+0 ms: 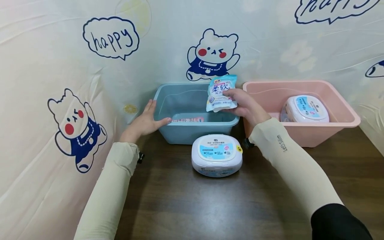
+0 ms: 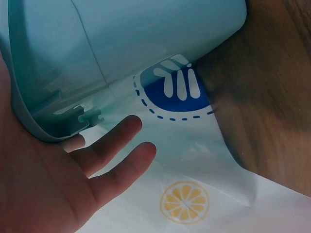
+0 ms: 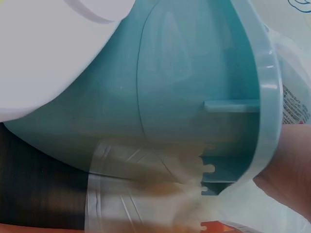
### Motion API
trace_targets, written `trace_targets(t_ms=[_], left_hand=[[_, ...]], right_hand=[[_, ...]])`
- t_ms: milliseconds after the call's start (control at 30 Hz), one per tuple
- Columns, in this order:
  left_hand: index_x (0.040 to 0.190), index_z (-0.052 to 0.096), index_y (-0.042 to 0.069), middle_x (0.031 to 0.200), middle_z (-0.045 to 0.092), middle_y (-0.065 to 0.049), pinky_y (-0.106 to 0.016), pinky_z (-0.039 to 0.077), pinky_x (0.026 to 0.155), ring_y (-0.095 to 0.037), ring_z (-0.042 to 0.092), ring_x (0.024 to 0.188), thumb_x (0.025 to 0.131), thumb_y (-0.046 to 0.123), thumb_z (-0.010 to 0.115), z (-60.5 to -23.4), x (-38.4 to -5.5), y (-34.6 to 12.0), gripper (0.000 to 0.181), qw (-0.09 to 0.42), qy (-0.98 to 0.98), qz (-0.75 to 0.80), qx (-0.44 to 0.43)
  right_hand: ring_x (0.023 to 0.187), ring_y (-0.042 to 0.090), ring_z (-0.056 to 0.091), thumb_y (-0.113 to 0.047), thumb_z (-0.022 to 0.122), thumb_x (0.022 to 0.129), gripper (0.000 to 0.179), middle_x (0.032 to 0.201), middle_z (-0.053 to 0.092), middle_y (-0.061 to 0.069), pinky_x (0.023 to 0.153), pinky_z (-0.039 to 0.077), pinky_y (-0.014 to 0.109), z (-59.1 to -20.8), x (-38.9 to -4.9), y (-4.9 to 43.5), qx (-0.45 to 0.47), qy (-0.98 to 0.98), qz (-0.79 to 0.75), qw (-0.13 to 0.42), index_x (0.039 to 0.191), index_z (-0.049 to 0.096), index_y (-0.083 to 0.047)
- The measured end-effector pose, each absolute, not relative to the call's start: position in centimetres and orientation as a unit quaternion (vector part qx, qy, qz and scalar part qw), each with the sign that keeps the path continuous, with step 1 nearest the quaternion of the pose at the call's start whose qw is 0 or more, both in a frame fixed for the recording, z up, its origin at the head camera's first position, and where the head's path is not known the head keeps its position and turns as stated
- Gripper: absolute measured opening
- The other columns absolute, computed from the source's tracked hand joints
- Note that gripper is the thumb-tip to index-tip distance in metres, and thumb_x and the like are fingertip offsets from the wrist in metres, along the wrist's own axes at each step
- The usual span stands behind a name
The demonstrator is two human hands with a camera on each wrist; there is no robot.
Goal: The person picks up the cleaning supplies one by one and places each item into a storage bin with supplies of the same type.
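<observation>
My right hand (image 1: 247, 106) grips a small light-blue and white laundry pouch (image 1: 215, 98) with the thumb across its front. It holds the pouch upright over the right half of a blue plastic bin (image 1: 180, 135). In the right wrist view, part of the printed pouch (image 3: 295, 104) shows beyond the bin's rim (image 3: 271, 87). My left hand (image 1: 144, 121) rests at the bin's left end, thumb by the front rim and fingers straight along the side. Inside the bin, a pink-and-white printed item (image 1: 189, 119) shows just behind the front wall, mostly hidden.
A white oval lidded tub (image 1: 216, 163) stands on the brown table (image 1: 192, 213) in front of the blue bin. To the right is a pink bin (image 1: 300, 135) with a similar white tub (image 1: 310, 108) inside. A printed cloth (image 1: 168, 43) hangs behind and at the left.
</observation>
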State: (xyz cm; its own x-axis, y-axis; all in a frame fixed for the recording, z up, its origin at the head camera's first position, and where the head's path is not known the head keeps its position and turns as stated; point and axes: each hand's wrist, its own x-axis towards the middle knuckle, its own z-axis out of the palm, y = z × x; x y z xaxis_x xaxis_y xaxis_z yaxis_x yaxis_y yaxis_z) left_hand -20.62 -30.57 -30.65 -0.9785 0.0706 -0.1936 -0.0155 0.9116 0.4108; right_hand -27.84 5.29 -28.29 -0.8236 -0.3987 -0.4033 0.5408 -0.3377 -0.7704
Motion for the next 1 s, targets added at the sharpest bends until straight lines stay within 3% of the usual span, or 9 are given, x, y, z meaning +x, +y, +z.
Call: trace_targets(t_ms=[233, 533, 733, 1000], left_hand=[[0.16, -0.016, 0.024, 0.167, -0.02, -0.001, -0.071, 0.018, 0.11, -0.043, 0.006, 0.151, 0.076, 0.093, 0.043, -30.7, -20.5, -30.5, 0.124, 0.1, 0.972, 0.213, 0.011], [0.16, -0.016, 0.025, 0.167, -0.02, 0.0, -0.073, 0.017, 0.108, -0.044, 0.006, 0.151, 0.086, 0.081, 0.051, -30.5, -20.5, -30.2, 0.115, 0.094, 0.971, 0.222, 0.006], [0.16, -0.017, 0.024, 0.167, -0.021, -0.001, -0.073, 0.017, 0.108, -0.045, 0.005, 0.151, 0.082, 0.086, 0.048, -30.4, -20.6, -30.4, 0.119, 0.093, 0.971, 0.22, 0.007], [0.16, -0.017, 0.024, 0.167, -0.02, -0.001, -0.072, 0.016, 0.109, -0.044, 0.004, 0.151, 0.082, 0.086, 0.048, -30.6, -20.4, -30.5, 0.119, 0.098, 0.971, 0.217, 0.004]], right_hand=[[0.13, 0.034, 0.051, -0.016, 0.052, 0.107, 0.061, 0.152, 0.044, 0.009, 0.104, 0.041, 0.055, -28.7, -28.7, 4.3, 0.054, 0.538, -0.791, 0.287, 0.16, 0.025, -0.022], [0.131, 0.035, 0.05, -0.014, 0.051, 0.107, 0.061, 0.152, 0.043, 0.01, 0.107, 0.037, 0.056, -28.8, -29.3, 3.8, 0.053, 0.559, -0.772, 0.297, 0.161, 0.024, -0.022], [0.129, 0.035, 0.053, -0.012, 0.05, 0.107, 0.06, 0.15, 0.045, 0.013, 0.101, 0.045, 0.052, -28.7, -29.4, 3.3, 0.056, 0.594, -0.741, 0.308, 0.16, 0.023, -0.016], [0.127, 0.035, 0.055, -0.01, 0.051, 0.106, 0.063, 0.15, 0.045, 0.014, 0.098, 0.048, 0.052, -29.3, -28.9, 2.5, 0.058, 0.622, -0.716, 0.311, 0.161, 0.019, -0.015]])
